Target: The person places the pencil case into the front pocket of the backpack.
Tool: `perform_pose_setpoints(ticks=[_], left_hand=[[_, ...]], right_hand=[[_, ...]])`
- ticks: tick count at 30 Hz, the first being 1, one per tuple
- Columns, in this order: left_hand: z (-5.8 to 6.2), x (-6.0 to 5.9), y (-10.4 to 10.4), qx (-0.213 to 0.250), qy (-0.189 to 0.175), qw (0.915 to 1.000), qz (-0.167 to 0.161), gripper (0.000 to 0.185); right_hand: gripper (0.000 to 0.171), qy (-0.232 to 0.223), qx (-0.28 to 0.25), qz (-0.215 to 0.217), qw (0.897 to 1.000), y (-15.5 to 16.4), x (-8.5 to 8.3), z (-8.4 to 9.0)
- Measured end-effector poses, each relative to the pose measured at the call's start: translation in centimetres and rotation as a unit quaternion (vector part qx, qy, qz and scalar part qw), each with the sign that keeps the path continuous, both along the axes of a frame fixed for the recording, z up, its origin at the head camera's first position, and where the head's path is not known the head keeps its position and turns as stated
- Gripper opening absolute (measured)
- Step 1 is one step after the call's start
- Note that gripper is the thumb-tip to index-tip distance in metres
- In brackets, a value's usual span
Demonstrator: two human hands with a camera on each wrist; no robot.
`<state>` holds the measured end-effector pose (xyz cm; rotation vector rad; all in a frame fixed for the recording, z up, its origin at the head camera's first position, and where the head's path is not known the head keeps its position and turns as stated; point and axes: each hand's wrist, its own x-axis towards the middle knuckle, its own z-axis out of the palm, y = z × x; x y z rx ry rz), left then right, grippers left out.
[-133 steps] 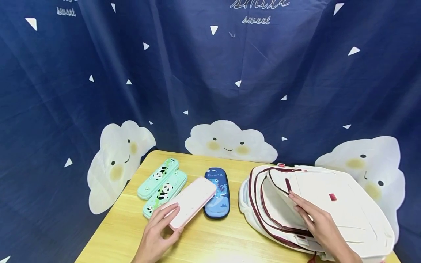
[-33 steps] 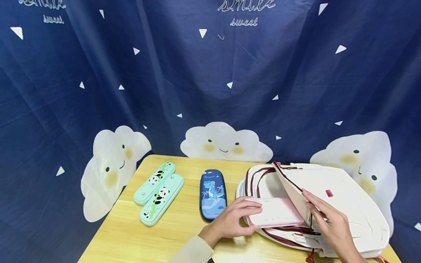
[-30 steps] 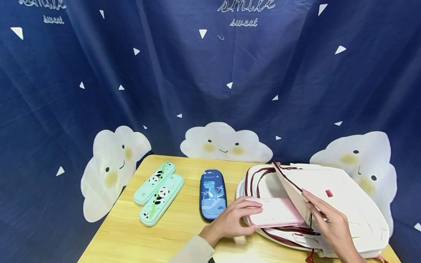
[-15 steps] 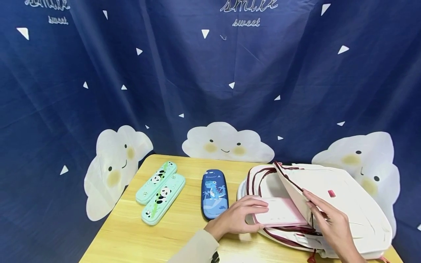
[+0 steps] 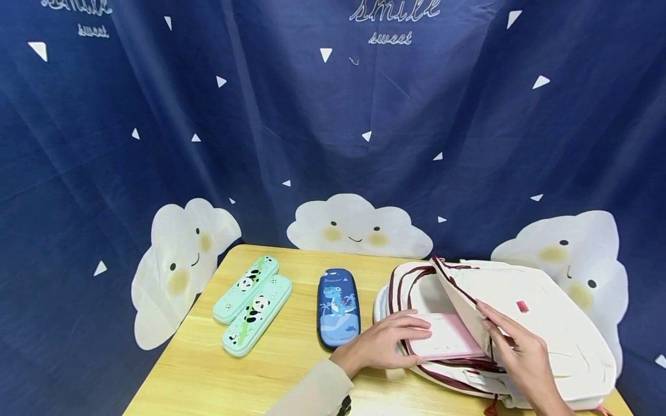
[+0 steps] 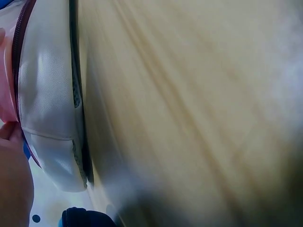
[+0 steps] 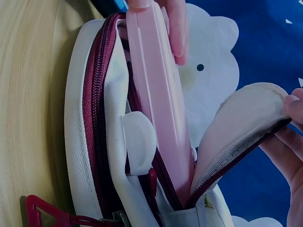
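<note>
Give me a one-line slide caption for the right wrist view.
Left hand slides pink case into open white backpack; right hand lifts flap.

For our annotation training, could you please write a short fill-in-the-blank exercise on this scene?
1. The left hand pushes a ____ case into the white backpack.
2. The right hand holds up the backpack's ____.
3. The dark blue case on the table bears a picture of a ____.
4. The number of green panda cases lying side by side is ____.

Missing words: pink; flap; dinosaur; two
</note>
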<state>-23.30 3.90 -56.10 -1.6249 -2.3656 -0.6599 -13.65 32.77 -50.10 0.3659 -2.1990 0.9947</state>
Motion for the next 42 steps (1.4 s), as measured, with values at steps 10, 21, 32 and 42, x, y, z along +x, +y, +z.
perform_pose_setpoints(ticks=[10, 21, 32, 42], left_hand=[[-0.1, 0.3, -0.8, 0.003, -0.009, 0.9994, 0.034, 0.059], [0.1, 2.1, -2.2, 0.035, -0.046, 0.991, 0.121, 0.058], [-0.1, 4.3, -1.5, 0.112, 0.032, 0.9734, 0.197, 0.064], [-0.6, 4.8, -0.5, 0.101, 0.027, 0.9678, 0.229, 0.068]], right_hand=[[0.049, -0.018, -0.008, -0.01, 1.0, 0.2, 0.1, 0.0], [0.051, 0.004, -0.008, -0.014, 1.0, 0.2, 0.1, -0.2], [0.048, -0.012, -0.018, -0.014, 1.0, 0.2, 0.0, -0.3], [0.049, -0.012, -0.019, -0.01, 1.0, -0.1, 0.1, -0.3]])
